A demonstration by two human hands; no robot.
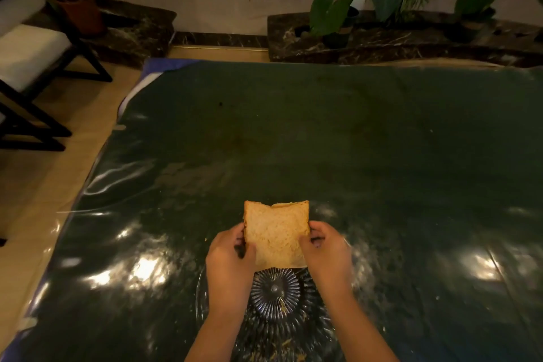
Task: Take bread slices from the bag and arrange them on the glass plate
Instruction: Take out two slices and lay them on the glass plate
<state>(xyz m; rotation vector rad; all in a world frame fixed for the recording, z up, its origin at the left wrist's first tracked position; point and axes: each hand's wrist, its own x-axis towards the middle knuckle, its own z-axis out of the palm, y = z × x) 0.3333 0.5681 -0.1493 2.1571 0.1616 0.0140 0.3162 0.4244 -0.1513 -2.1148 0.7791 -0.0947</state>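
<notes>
A stack of square bread slices (276,233) is held between both hands just above the far side of the glass plate (274,297). My left hand (229,258) grips the stack's left edge and my right hand (326,256) grips its right edge. The plate is clear cut glass with a ribbed starburst centre, and crumbs lie on its near part. It sits on the table's near edge between my forearms. No bread bag is in view.
The table (323,141) is covered in shiny dark green plastic sheet with light glare patches. To the left stands a dark-framed chair (32,67) on the tan floor. Potted plants (338,12) line a dark marble ledge beyond the table.
</notes>
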